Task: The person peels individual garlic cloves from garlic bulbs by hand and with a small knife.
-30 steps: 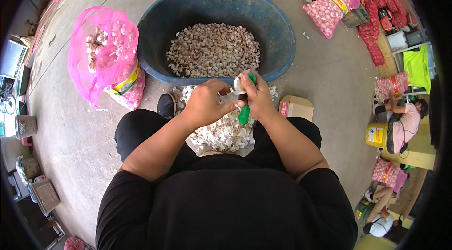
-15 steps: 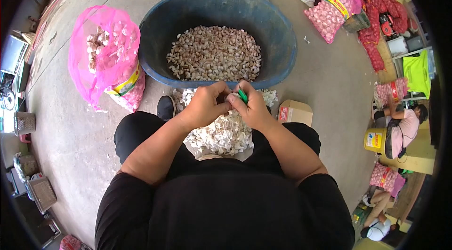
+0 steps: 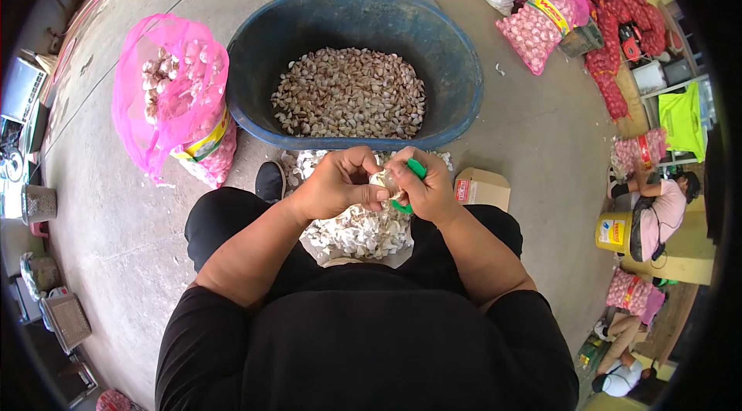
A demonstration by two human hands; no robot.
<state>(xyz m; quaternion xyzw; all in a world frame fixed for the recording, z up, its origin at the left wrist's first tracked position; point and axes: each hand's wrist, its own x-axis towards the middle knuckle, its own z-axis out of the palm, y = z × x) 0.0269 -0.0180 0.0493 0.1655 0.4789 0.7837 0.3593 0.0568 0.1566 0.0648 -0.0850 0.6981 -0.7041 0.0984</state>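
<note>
Between my hands, over the near rim of the blue tub (image 3: 456,129), is a pale garlic bulb (image 3: 382,179). The fingers and thumb of my left hand (image 3: 340,183) pinch its left side. My right hand (image 3: 423,185) is closed round a green-handled tool (image 3: 417,168), with its thumb against the bulb; the tool's blade cannot be made out. Many loose garlic cloves (image 3: 352,94) lie in the tub. White garlic skins (image 3: 359,231) are heaped on the floor below my hands, between my legs.
A pink mesh bag of garlic (image 3: 174,94) stands left of the tub. An open cardboard box (image 3: 483,187) lies to the right. More garlic bags (image 3: 533,28) are at the upper right. A person (image 3: 661,210) sits by a yellow bucket (image 3: 613,231) at far right.
Both hands have come slightly nearer to my body. My right hand has turned, and more of the green tool and the bulb now shows.
</note>
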